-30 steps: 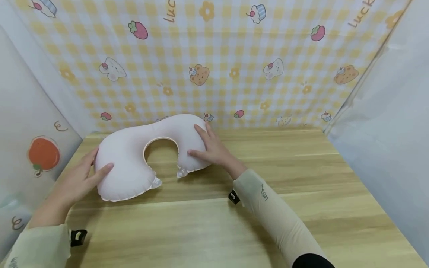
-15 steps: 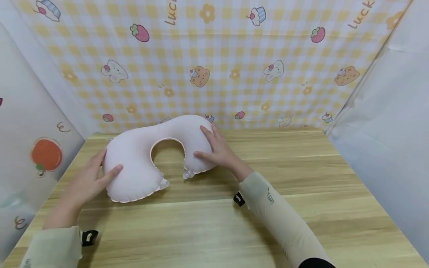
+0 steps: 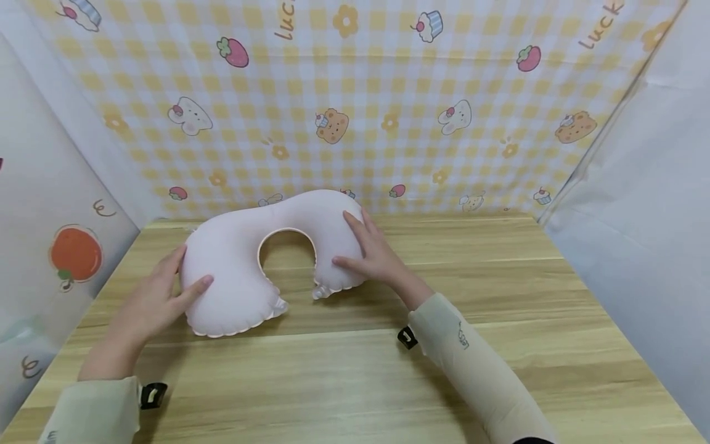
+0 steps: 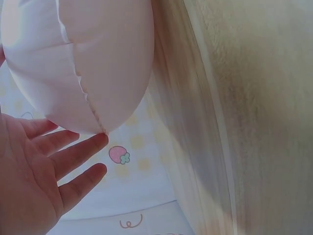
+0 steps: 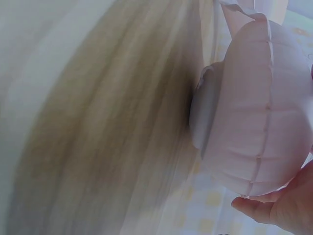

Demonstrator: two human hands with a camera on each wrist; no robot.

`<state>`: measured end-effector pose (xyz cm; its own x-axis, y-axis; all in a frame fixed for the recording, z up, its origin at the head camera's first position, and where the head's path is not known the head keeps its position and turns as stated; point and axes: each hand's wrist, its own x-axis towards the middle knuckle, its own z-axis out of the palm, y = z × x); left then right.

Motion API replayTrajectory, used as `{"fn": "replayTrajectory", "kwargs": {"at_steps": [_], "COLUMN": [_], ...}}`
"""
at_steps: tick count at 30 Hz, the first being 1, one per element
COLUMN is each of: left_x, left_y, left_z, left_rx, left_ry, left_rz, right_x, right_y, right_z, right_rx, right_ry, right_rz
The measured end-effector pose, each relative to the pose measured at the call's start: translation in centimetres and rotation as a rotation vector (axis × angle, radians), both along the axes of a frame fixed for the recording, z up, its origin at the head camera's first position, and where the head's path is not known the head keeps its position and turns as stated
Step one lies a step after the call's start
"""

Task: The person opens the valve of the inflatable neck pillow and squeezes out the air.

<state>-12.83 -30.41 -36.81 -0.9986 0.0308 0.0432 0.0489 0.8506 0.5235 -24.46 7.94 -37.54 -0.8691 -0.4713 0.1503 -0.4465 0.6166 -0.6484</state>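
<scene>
A pale pink inflatable U-shaped neck pillow stands towards the back left of the table, its opening facing me. Its seam shows in both wrist views. At the pillow's left end is my left hand, with the thumb on the front face and the fingers along the outer side. In the left wrist view those fingers are spread and nearly straight, their tips touching or close to the seam. My right hand lies spread against the right end, thumb on the front. In the right wrist view fingertips meet the pillow's edge.
The wood-grain table fills the foreground. Behind it hangs a yellow checked cloth with cartoon prints, close to the pillow's back. White sheets stand at the left and right. A black clip hangs by the left sleeve.
The pillow has shifted a little to the right along the table, and both hands have moved with it. Their contact with its two ends looks the same.
</scene>
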Motion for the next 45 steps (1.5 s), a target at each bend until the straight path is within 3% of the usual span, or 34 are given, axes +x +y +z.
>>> {"fn": "replayTrajectory", "kwargs": {"at_steps": [19,34,45], "left_x": [0.9,1.5,1.9], "left_y": [1.9,3.1,4.1], "left_z": [0.2,-0.4,-0.2], "left_rx": [0.002,0.007,0.0], "left_ry": [-0.02,0.087,0.059], "left_rz": [-0.051,-0.065,-0.074], "right_x": [2.2,4.0,5.3], "right_y": [2.5,4.1,5.4], "right_z": [-0.8,-1.0,-1.2], "right_rx": [-0.035,-0.037,-0.04], "right_ry": [0.023,0.054,0.072], "right_rz": [-0.026,-0.051,-0.079]}}
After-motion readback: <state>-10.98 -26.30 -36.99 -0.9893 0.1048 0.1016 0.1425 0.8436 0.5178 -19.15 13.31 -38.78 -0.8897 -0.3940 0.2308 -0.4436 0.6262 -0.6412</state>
